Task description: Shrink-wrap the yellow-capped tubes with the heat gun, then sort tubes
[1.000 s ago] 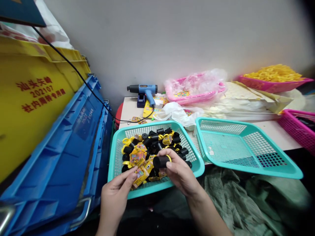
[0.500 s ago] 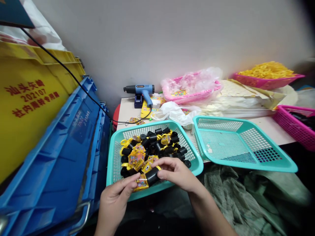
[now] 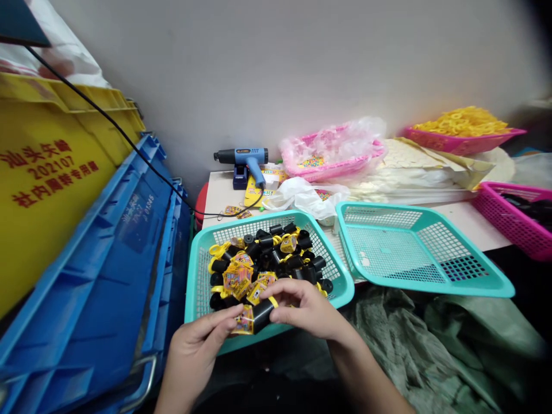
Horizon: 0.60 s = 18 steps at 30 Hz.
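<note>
Black cylinder (image 3: 262, 315) points its long axis from 8 to 2 o'clock. Right hand (image 3: 307, 310) pinches it; left hand (image 3: 194, 349) pinches the yellow label (image 3: 243, 321) at its 8 o'clock end.

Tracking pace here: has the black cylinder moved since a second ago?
Yes. The black cylinder dropped toward the teal basket's near rim, closer to the left hand.

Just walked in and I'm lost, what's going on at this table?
A person's right hand holds a black cylinder against a yellow printed wrapper pinched in the left hand, over the near rim of a teal basket piled with more of both. A second teal basket and a blue heat gun sit nearby.
</note>
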### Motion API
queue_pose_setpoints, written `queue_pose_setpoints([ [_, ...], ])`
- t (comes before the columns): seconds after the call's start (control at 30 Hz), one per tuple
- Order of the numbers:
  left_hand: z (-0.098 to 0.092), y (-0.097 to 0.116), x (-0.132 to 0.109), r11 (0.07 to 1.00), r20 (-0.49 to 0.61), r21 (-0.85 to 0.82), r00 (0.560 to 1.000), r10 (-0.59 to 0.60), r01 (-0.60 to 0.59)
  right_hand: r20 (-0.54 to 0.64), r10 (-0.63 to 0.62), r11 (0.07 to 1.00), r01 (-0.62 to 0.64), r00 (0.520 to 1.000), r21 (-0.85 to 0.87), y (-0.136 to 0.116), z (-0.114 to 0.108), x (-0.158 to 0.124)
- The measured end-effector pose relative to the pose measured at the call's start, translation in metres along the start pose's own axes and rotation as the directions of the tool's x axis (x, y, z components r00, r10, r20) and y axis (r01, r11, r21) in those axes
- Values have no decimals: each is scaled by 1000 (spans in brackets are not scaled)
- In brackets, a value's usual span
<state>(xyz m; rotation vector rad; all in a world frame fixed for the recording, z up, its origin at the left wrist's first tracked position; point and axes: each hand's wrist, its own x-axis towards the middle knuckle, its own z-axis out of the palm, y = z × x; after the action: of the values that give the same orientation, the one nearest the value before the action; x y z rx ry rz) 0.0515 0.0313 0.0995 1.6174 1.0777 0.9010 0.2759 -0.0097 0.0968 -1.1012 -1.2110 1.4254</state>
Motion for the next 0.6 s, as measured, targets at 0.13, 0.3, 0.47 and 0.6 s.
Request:
queue_pose_setpoints([
  [0.13,0,3,-1,999,1,-18,1000,31,-31,-48,83,983,-74,995,171,8,5,2],
  [0.3,-1,0,-1,999,-16,-23,999,30,-30,-82,139,971,-119,987,209,10,11,2],
  [0.47,-1,6,4,999,-7,-20,999,48,-49,-81,186,972,-172,979,159,5,14,1],
  [0.6,0,11,6,997,-26,-18,997,77,-77,-139,123,992,-125,983,-1,0,16,-2],
])
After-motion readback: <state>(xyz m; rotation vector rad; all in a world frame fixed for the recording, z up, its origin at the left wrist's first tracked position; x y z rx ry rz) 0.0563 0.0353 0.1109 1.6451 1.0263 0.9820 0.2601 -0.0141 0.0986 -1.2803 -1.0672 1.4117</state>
